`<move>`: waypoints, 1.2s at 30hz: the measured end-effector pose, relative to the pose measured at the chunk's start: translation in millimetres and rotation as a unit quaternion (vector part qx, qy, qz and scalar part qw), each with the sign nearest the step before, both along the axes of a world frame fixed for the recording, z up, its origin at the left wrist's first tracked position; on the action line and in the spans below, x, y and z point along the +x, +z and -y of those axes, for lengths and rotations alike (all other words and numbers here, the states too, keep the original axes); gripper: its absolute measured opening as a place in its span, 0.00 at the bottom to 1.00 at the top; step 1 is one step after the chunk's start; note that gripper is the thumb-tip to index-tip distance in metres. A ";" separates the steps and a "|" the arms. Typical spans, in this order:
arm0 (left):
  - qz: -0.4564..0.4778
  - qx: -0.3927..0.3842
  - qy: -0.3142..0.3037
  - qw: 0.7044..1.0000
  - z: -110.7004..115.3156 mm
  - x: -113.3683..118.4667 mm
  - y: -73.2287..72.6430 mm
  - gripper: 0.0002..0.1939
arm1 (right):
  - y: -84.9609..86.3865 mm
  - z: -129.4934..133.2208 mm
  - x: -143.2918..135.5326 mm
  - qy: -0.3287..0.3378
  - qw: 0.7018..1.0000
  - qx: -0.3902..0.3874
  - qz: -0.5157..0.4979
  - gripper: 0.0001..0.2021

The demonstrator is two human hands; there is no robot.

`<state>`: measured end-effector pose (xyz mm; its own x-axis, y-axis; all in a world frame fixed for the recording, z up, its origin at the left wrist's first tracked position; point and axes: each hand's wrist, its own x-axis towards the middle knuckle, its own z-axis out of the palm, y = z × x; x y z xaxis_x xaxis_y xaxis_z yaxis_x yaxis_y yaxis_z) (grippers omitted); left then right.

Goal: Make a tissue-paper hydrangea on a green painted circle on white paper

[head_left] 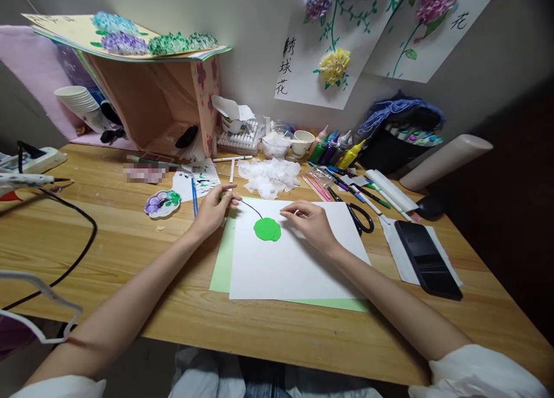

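head, green disc point(267, 229), bowl point(276, 154) with white scraps point(277, 140)

Green disc point(267, 229), plain white paper point(298, 271), pale green sheet point(221, 269), wood-grained tan table point(130, 236), pink flower-patterned box point(151, 104)

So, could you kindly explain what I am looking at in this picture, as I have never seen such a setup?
No machine here: a person works bare-handed, seen from a camera worn on their head, looking forward and down. On the wooden table lies a white sheet, over a green sheet, bearing a round green shape. The left hand seems to hold a small green thing; whether the right hand, beside the shape, holds anything is unclear. A paint palette lies to the left, a phone to the right.
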<state>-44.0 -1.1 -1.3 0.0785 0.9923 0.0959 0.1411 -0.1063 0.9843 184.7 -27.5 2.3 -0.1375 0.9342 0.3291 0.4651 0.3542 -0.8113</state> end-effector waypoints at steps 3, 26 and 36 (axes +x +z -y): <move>-0.059 0.020 -0.017 0.998 -0.7 1.5 -4.8 0.14 | -14.9 0.9 0.0 -0.017 0.999 -0.041 -0.004 0.08; -0.160 0.024 -0.067 0.985 9.2 10.5 -10.6 0.12 | -12.8 24.2 14.4 0.049 0.985 0.046 0.158 0.12; -0.195 0.036 -0.070 0.978 8.5 11.1 -10.4 0.13 | -15.5 24.4 13.3 0.111 0.958 0.120 0.236 0.16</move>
<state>-33.0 -9.6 -11.7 0.2573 0.9611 0.1003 0.4827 -0.2178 0.8483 198.0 -51.8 -13.2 -0.5106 0.7695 0.3835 0.6517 0.6374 -0.4113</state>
